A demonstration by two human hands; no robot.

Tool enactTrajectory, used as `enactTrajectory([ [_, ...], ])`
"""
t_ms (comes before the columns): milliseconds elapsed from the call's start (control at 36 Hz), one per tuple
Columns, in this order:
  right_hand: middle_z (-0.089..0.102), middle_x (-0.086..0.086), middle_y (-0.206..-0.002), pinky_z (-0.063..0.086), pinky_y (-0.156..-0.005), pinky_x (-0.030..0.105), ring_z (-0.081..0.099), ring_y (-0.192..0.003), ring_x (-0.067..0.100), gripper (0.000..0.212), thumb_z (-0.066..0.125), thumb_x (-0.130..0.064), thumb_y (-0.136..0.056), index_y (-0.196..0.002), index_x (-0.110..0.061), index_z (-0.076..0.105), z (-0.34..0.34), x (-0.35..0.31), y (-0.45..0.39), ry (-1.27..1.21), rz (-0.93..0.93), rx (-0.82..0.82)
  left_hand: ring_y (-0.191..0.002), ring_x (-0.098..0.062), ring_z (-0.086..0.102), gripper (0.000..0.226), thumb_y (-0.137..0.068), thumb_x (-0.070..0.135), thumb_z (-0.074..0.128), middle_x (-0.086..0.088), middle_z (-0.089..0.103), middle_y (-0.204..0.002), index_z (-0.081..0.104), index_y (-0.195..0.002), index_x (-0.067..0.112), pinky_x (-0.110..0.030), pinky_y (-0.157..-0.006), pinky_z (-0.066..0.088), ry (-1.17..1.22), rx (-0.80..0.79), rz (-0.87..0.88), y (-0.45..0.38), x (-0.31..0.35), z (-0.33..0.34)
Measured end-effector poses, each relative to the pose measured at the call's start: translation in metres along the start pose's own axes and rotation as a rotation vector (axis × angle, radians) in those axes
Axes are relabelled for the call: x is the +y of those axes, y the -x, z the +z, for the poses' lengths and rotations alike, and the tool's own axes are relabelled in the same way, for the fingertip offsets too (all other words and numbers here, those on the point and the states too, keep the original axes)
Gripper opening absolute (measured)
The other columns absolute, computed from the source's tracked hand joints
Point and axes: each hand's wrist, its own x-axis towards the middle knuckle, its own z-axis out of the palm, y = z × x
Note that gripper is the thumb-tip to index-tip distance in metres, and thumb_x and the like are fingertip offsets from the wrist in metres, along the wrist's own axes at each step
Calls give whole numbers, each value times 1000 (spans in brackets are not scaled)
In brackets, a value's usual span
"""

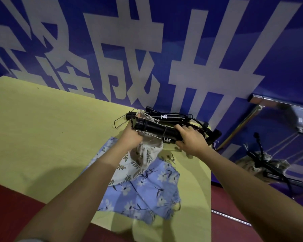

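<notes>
At the far edge of the yellow counter (42, 128), toward one o'clock from the viewer, both hands hold a black tube (157, 131) just above the surface. The tube lies almost level, one end pointing to nine o'clock and the other to three o'clock. The left hand (131, 138) is curled round its nine o'clock end, where the mouth of a pale leaf-print bag (147, 154) is bunched up against the palm. I cannot tell whether the fingers also pinch the cloth. The right hand (191, 139) is clamped round the tube's three o'clock part, thumb over the top and fingers beneath. The bag hangs below the tube, and its bottom rests on a blue flowered cloth (147, 189) spread on the counter at six o'clock from the hands. A thin wire loop (119, 122) sticks out at nine o'clock from the tube's end. A second black device (171, 117) lies on the counter just behind the tube, at twelve o'clock. A few small metal pins (171, 157) lie near the right wrist. A blue banner (164, 49) with white characters rises behind the counter.
</notes>
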Motion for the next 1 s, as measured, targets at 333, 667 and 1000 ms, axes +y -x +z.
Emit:
enactTrajectory([
  [333,55,9,-121,38,-93,46,46,-115,32,50,51,-27,-89,-135,-23,32,4,1,27,38,106,-82,-131,-29,43,71,-87,-6,49,-8,38,-146,25,-149,17,-42,-104,44,108,145,-37,22,-15,11],
  [667,50,11,-134,35,-98,42,42,-125,32,59,54,-33,-91,-142,-25,26,11,-2,57,314,102,-105,-139,-35,24,91,-79,-19,41,2,20,-156,11,-152,25,-40,-102,43,-342,-137,123,40,-9,15],
  [1000,60,10,-105,40,-85,38,53,-100,31,46,66,-19,-80,-123,-18,51,-10,-35,39,583,-121,146,-131,-26,34,82,-83,-1,57,1,34,-146,15,-151,19,-44,-108,38,-392,-170,237,53,24,25],
])
